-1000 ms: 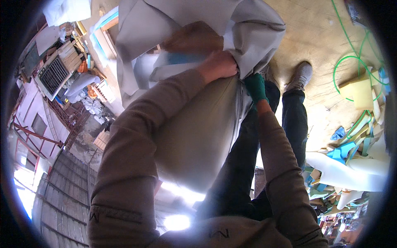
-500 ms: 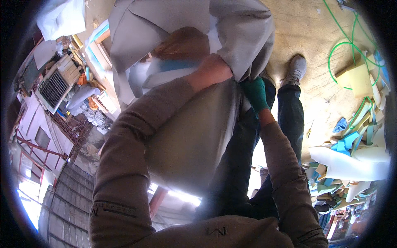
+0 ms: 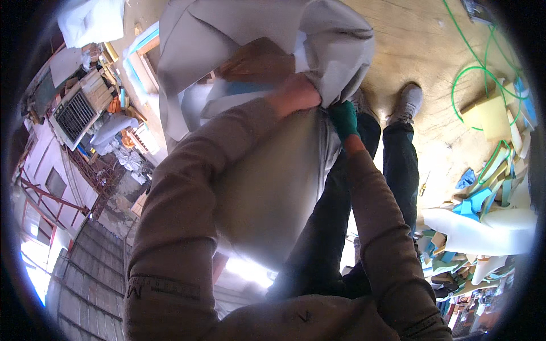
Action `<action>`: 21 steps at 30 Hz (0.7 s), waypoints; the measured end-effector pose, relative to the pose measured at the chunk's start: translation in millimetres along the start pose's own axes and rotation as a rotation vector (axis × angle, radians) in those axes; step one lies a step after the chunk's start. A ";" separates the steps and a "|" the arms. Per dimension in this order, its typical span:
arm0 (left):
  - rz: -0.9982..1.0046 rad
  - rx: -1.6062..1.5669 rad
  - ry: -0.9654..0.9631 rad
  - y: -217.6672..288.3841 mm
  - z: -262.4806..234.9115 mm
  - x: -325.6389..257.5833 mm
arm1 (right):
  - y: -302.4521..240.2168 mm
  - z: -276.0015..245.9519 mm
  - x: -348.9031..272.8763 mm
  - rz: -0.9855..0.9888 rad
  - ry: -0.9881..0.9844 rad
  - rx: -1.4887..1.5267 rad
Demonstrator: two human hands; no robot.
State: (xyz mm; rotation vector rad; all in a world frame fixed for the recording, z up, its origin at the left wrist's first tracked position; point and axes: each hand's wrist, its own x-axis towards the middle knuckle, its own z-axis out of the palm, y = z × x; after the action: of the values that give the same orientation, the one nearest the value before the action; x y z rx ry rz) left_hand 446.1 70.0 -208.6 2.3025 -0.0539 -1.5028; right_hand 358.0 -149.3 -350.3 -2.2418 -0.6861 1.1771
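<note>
- My left hand (image 3: pixel 298 94) is bare and a little blurred; its fingers are curled closed on the edge of the grey material (image 3: pixel 270 182), fingertips hidden in the fold.
- My right hand (image 3: pixel 343 118), in a green glove, sits just beside it, fingers bunched shut on the same gathered edge; I cannot see their tips.
- The material lies in front of me, in the middle of the view. Its long axis runs from the top edge down toward my torso, its lower end leaning slightly left.
- Its near part is smooth and rounded; the far part is loose and creased, with folds fanning away from my hands. A brown patch (image 3: pixel 259 59) and a blue strip (image 3: pixel 245 88) show in the opening between.
- My left sleeve (image 3: pixel 182 182) crosses the left side and hides part of it. My dark trouser legs (image 3: pixel 400 170) stand along its right.
- Out to the right, on the tan floor (image 3: pixel 409 34), are a looped green hose (image 3: pixel 472 69), a yellow block (image 3: pixel 487 118), a crumpled blue cloth (image 3: pixel 466 178) and a heap of offcuts with a long white piece (image 3: pixel 472 232).
- To the left is a boxy unit with a dark grille (image 3: pixel 74 117).
</note>
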 end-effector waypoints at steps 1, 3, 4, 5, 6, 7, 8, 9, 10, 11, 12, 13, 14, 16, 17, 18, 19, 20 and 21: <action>-0.021 -0.035 -0.063 -3.3 -5.4 -2.3 | 0.8 0.5 0.1 0.042 0.024 0.085; 0.000 -0.145 -0.247 -18.3 -19.0 -7.9 | 6.9 5.0 0.1 -0.093 0.149 0.050; 0.007 -0.154 -0.255 -23.5 -22.8 -11.8 | 9.7 9.6 -1.0 -0.044 0.093 0.102; 0.015 -0.159 -0.265 -27.8 -25.5 -15.5 | 13.1 14.4 -0.1 0.042 0.082 0.282; 0.003 -0.150 -0.284 -29.9 -25.5 -19.3 | 15.6 20.0 0.0 0.078 0.084 0.342; 0.010 -0.179 -0.229 -31.0 -23.7 -22.7 | 20.0 24.1 1.6 0.101 0.042 0.354; 0.001 -0.191 -0.183 -30.4 -19.6 -25.5 | 23.5 28.1 2.9 0.149 -0.010 0.355; 0.004 -0.209 -0.116 -29.1 -14.2 -28.9 | 26.4 31.3 3.8 0.128 -0.003 0.408; 0.021 -0.167 -0.025 -26.4 -7.3 -31.5 | 29.1 33.0 3.4 0.125 -0.011 0.428; 0.051 -0.129 0.087 -23.9 -0.1 -33.9 | 30.4 34.2 4.7 0.105 -0.004 0.463; 0.068 -0.085 0.162 -22.7 6.2 -36.1 | 31.7 33.8 4.5 0.084 -0.002 0.492; 0.066 -0.077 0.203 -22.1 11.2 -33.5 | 32.0 33.2 5.2 0.064 -0.002 0.515; 0.061 -0.067 0.209 -22.5 15.0 -29.6 | 32.2 31.8 5.8 0.051 -0.004 0.528; 0.040 -0.021 0.198 -21.7 21.2 -24.2 | 31.8 28.7 7.4 0.027 -0.009 0.500; 0.030 0.026 0.192 -22.7 20.7 -21.0 | 32.5 26.4 8.2 0.016 -0.011 0.471; 0.017 0.074 0.186 -22.9 18.1 -17.4 | 33.9 23.8 10.1 0.006 -0.015 0.433; 0.036 0.051 0.191 -21.6 15.2 -17.7 | 36.4 20.6 9.0 -0.002 -0.028 0.395; 0.052 0.031 0.201 -18.1 12.2 -20.5 | 40.1 16.6 8.2 -0.013 -0.041 0.364; 0.046 0.027 0.179 -20.6 1.8 -21.4 | 45.9 9.3 7.9 -0.030 -0.053 0.325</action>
State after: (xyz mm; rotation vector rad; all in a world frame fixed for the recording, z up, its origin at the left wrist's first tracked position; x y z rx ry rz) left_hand 431.8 93.7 -197.5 2.4296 -0.0781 -1.2753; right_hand 363.0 -176.3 -389.0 -1.9306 -0.5051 1.2388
